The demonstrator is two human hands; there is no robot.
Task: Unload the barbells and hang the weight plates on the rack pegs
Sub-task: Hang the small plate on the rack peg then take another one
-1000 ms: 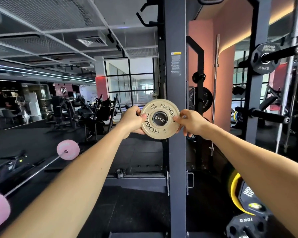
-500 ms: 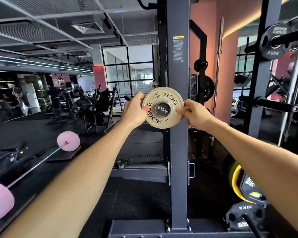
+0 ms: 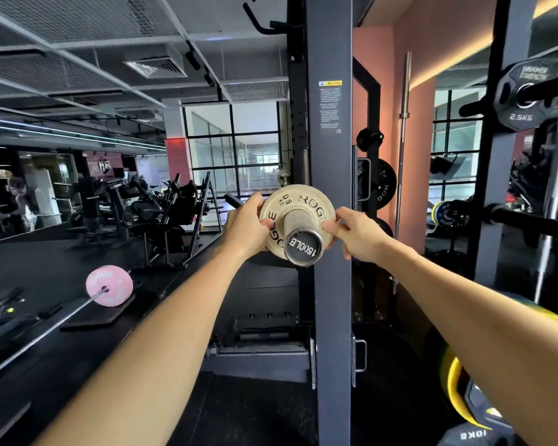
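Both hands (image 3: 248, 225) (image 3: 356, 233) pinch the round cream plate (image 3: 295, 209) ringing the steel peg (image 3: 302, 244)

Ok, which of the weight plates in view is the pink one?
The pink plate on the end of the barbell lying low at the left. The small plate that both hands hold on the peg is cream, and the 2.5 kg plate at upper right is black.

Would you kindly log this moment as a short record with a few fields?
setting: gym, dark upright post of a rack
plate: small tan plate marked 0.5 KG, slid onto the steel peg
left hand: grips the plate's left edge
right hand: pinches its right edge
floor: barbell carrying a pink plate
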